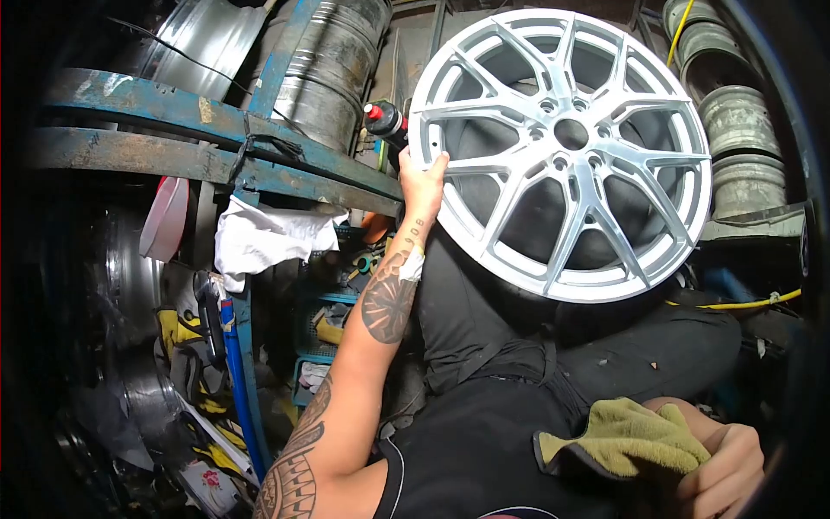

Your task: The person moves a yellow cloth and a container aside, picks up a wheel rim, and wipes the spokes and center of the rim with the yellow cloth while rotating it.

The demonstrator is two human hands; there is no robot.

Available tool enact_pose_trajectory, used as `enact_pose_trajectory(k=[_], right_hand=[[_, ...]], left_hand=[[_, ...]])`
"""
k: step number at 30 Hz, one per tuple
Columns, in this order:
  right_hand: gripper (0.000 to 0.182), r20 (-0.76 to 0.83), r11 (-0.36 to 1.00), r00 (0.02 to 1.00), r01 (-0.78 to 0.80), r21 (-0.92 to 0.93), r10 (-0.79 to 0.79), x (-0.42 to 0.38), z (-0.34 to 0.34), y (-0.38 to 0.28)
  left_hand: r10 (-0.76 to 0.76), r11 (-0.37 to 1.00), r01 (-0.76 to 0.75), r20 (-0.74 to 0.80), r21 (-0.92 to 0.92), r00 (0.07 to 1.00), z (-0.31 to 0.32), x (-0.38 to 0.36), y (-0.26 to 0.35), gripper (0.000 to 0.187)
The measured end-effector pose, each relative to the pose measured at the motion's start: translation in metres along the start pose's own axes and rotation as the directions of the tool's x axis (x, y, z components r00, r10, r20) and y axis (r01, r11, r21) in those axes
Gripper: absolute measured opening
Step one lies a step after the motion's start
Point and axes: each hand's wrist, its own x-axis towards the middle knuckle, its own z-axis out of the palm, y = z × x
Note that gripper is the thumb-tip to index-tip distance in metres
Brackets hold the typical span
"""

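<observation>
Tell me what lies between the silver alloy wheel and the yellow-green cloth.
In the head view, only black-clothed legs lie between the silver alloy wheel, gripped by the left hand, and the yellow-green cloth in the right hand.

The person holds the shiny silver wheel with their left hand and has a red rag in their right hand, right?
Not quite. The head view shows the rag in the right hand is yellow-green, not red. The rest holds: the left hand grips the rim of the shiny silver wheel.
</observation>
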Motion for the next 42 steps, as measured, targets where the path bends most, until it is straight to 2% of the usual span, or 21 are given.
enact_pose_trajectory(k=[4,7,10,11,17,20,23,25,26,27,28,30,31,32,33,35,36,37,38,40,42], right_hand=[[0.010,0.115,0.970,0.973,0.179,0.162,-0.199,0.000,-0.008,0.011],[0.011,0.164,0.991,0.978,0.124,0.054,-0.132,0.003,-0.012,0.002],[0.015,0.045,0.985,0.985,0.169,-0.015,-0.168,0.001,-0.009,0.005],[0.021,-0.054,0.976,0.986,0.147,-0.163,-0.158,-0.004,-0.002,-0.001],[0.023,0.335,0.977,0.942,-0.041,0.209,-0.032,0.001,-0.030,-0.004],[0.025,0.093,0.984,0.979,0.180,-0.004,-0.179,-0.003,-0.013,0.001],[0.028,0.273,0.953,0.943,-0.107,-0.283,0.187,-0.008,-0.037,-0.026],[0.025,0.345,0.851,0.781,-0.444,-0.281,0.521,-0.026,-0.088,-0.035],[0.021,0.419,0.712,0.601,-0.677,-0.185,0.680,-0.040,-0.148,-0.021],[0.026,0.008,0.718,0.788,-0.557,-0.417,0.616,-0.044,-0.130,-0.018],[0.031,-0.490,0.435,0.802,-0.597,-0.674,0.342,-0.057,-0.108,0.007],[0.041,-0.711,0.016,0.698,-0.715,-0.699,0.090,-0.066,-0.154,0.052],[0.042,-0.770,-0.195,0.637,-0.751,-0.631,0.038,-0.073,-0.183,0.062],[0.040,-0.785,-0.170,0.619,-0.771,-0.614,0.031,-0.081,-0.209,0.073],[0.036,-0.774,-0.016,0.632,-0.774,-0.633,0.026,-0.090,-0.232,0.088],[0.029,-0.696,0.078,0.718,-0.693,-0.717,-0.011,-0.091,-0.237,0.126],[0.029,-0.673,-0.016,0.739,-0.673,-0.739,0.008,-0.094,-0.239,0.143],[0.030,-0.631,-0.061,0.772,-0.628,-0.775,0.069,-0.098,-0.238,0.158],[0.033,-0.659,-0.081,0.721,-0.659,-0.748,0.214,-0.113,-0.247,0.175],[0.035,-0.690,-0.204,0.516,-0.707,-0.678,0.507,-0.145,-0.248,0.198],[0.038,-0.591,-0.256,0.519,-0.578,-0.775,0.617,-0.146,-0.244,0.200]], left_hand=[[0.029,0.999,-0.029,-0.012,-0.017,1.000,0.004,0.006,-0.003,0.060],[0.033,0.999,-0.033,-0.007,-0.004,0.999,0.001,0.005,-0.005,0.061],[0.025,0.999,-0.025,0.004,-0.045,1.000,0.005,0.004,0.002,0.061],[0.015,0.999,-0.014,0.004,-0.032,1.000,0.004,0.003,0.005,0.062],[0.055,0.998,-0.054,-0.024,0.015,0.998,0.003,0.008,-0.007,0.059],[0.049,0.999,-0.049,-0.026,0.014,0.998,0.003,0.005,-0.003,0.060],[0.017,0.998,-0.017,-0.003,-0.054,1.000,0.003,0.005,-0.004,0.058],[0.022,1.000,-0.022,-0.002,-0.021,1.000,0.001,0.007,-0.006,0.058],[0.015,0.999,-0.015,0.011,-0.038,1.000,0.000,0.011,-0.013,0.057],[0.036,0.998,-0.035,0.009,-0.049,0.999,0.001,0.013,-0.013,0.056],[0.049,0.997,-0.049,0.002,-0.059,0.999,0.001,0.011,-0.015,0.055],[0.017,0.998,-0.018,-0.014,-0.061,1.000,0.002,0.006,-0.009,0.052],[0.001,0.997,-0.001,-0.002,-0.072,1.000,0.000,0.006,-0.012,0.051],[-0.080,0.991,0.081,0.014,-0.106,0.997,-0.001,0.001,-0.011,0.048],[-0.124,0.977,0.120,-0.010,-0.177,0.992,0.003,-0.011,-0.007,0.046],[-0.200,0.910,0.185,-0.004,-0.370,0.980,0.006,-0.045,-0.004,0.044],[-0.224,0.847,0.208,0.026,-0.490,0.974,0.007,-0.063,-0.006,0.045],[-0.232,0.832,0.183,-0.029,-0.524,0.972,0.016,-0.088,0.003,0.049],[-0.243,0.817,0.157,-0.084,-0.556,0.966,0.028,-0.114,0.013,0.053],[-0.239,0.811,0.115,-0.145,-0.574,0.960,0.043,-0.142,0.015,0.052],[-0.252,0.833,0.101,-0.210,-0.544,0.945,0.051,-0.144,0.018,0.056]])
